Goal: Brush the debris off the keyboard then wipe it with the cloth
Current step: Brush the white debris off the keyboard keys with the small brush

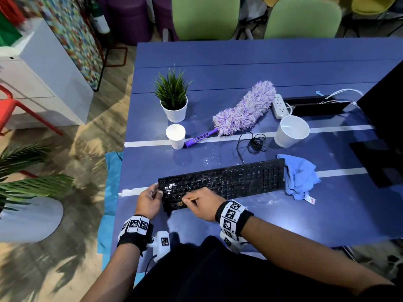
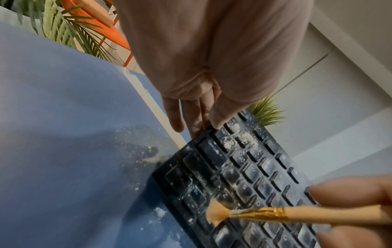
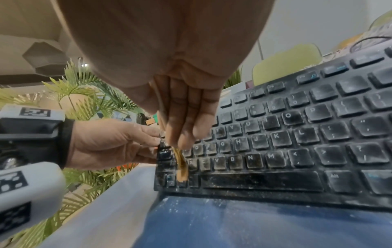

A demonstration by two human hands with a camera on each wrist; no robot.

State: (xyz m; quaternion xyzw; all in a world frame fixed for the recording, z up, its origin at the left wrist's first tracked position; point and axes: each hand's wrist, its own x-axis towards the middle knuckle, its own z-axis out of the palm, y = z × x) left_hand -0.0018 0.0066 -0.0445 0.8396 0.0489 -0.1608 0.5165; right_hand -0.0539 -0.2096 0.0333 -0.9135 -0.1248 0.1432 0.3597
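A black keyboard (image 1: 235, 182) dusted with white powder lies on the blue table (image 1: 239, 68). My left hand (image 1: 150, 198) grips its left end, thumb on top of the corner keys (image 2: 220, 117). My right hand (image 1: 201, 205) pinches a small wooden brush (image 1: 189, 200); its tan bristles (image 2: 216, 213) touch the bottom-left keys (image 3: 182, 174). White clumps (image 2: 235, 137) sit on the upper-left keys. A crumpled blue cloth (image 1: 302, 176) lies at the keyboard's right end.
Behind the keyboard are a purple duster (image 1: 244, 110), a paper cup (image 1: 176, 136), a potted plant (image 1: 173, 99), a white bucket cup (image 1: 291, 131), a coiled cable (image 1: 254, 142) and a power strip (image 1: 280, 105). A dark monitor (image 1: 386, 118) stands at right. Powder is scattered on the table's front (image 2: 152, 216).
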